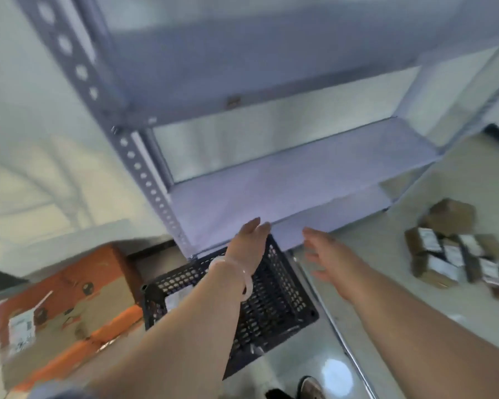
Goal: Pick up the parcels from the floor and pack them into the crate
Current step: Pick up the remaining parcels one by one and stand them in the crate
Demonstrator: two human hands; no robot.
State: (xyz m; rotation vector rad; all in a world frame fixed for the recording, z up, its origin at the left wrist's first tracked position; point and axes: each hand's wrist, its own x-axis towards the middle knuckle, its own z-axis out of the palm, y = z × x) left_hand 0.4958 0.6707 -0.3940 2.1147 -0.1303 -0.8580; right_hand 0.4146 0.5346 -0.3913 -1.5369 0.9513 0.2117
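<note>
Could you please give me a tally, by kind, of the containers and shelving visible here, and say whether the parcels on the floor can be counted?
Black perforated crate: 1
Orange and brown cardboard box: 1
Grey metal shelving unit: 1
Brown parcels heaped on the floor: several, too blurred to count
Total: 3, plus the parcels

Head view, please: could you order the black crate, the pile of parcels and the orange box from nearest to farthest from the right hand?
From the right hand:
1. Black crate, just to its left, beneath the left forearm.
2. Pile of parcels, on the floor to its right.
3. Orange box, far left, beyond the crate.
</note>
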